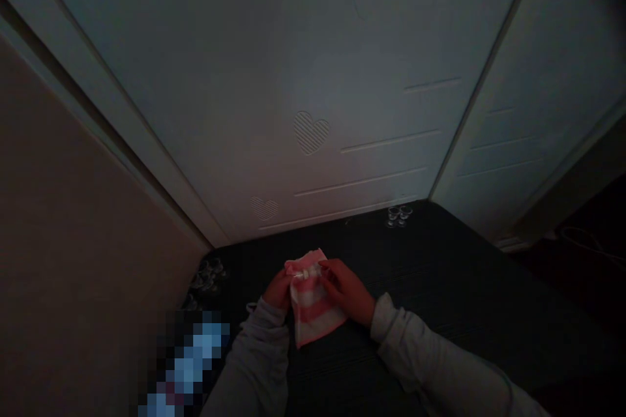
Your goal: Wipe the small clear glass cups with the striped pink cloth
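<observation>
A pink-and-white striped cloth (313,313) hangs spread between my hands over the dark table. Across its upper part lies a small clear stemmed glass (306,273), tipped on its side. My left hand (278,290) is closed on the cloth's left edge, by one end of the glass; some of its fingers are hidden behind the cloth. My right hand (347,290) has its fingers curled around the other end of the glass, against the cloth. Dim light blurs the fine detail of the fingertips.
Two small stemmed glasses (398,215) stand at the back of the dark table (440,287). Several more glasses (208,273) are grouped at its left edge. A white panel (235,91) with carved hearts rises behind. A pixelated bright patch (190,365) covers the lower left.
</observation>
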Tool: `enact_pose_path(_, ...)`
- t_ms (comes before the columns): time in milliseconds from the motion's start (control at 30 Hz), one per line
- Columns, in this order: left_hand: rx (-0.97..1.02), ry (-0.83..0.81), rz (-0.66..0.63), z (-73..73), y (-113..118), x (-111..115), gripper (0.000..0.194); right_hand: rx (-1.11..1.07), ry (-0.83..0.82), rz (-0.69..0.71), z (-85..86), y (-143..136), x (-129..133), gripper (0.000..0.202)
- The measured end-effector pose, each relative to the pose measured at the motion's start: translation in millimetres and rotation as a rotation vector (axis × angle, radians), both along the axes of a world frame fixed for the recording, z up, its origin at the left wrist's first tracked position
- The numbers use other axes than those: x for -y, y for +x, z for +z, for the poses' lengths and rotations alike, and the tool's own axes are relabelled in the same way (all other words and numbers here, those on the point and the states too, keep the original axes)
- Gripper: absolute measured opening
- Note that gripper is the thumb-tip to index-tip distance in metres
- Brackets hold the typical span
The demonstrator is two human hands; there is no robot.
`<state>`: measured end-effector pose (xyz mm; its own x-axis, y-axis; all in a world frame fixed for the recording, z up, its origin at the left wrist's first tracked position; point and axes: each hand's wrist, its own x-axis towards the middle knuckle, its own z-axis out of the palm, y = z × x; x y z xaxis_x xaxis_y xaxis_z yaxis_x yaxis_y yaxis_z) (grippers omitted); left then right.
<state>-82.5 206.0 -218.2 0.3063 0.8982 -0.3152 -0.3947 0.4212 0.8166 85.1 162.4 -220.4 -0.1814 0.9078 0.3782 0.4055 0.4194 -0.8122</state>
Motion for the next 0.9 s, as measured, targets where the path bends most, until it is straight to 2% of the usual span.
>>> enact_pose_path(133, -0.011, 0.032, -0.04, -3.1, -2, 0, 0.021, 0.011, 0.005, 0.007, 0.3, -1, 1, 0.028)
enact_pose_path(333, -0.017, 0.037, -0.063, -4.8, -2, 0, 0.029, 0.039, 0.02, 0.002, -4.1, -1, -1, 0.034)
enact_pose_path(600, -0.053, 0.068, -0.077, 0.1, -1, 1, 0.031, 0.095, 0.034, 0.071, 4.7, 1, 0, 0.034)
enact_pose_path(800, 0.007, 0.105, -0.158, -9.9, -6, -3, 0.033, 0.084, 0.013, 0.066, 2.6, 2, -2, 0.033)
enact_pose_path(900, -0.004, 0.087, -0.159, -13.2, -7, -4, 0.032, 0.059, -0.018, 0.059, 0.5, 2, -3, 0.031)
